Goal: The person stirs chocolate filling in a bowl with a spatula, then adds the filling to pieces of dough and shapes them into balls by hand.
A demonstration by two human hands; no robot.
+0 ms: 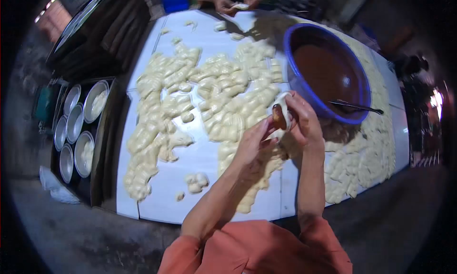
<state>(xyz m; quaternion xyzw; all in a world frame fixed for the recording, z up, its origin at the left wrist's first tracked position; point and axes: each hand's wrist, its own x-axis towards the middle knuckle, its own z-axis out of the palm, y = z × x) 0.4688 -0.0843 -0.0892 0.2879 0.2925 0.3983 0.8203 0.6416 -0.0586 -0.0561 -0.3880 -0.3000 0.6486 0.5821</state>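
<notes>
In front of me, near the bowl, a flattened piece of dough (281,102) with shiny brown filling (278,117) on it is held up over the table. My right hand (305,119) grips its right side between thumb and fingers. My left hand (254,143) is closed on its lower left, the thumb close to the filling. Beneath and around my hands lie many pale dough pieces (228,98) in crowded rows. Just beyond my right hand stands a blue bowl (291,60) of brown filling (323,69), with a dark-handled utensil (357,106) across its rim.
White tiled table (200,152) carries more dough pieces (362,164) at right. On the left, a dark tray (97,179) holds several round metal tins (74,123), some with dough inside. Across the table another person's hands (226,4) hold a piece of dough (240,6).
</notes>
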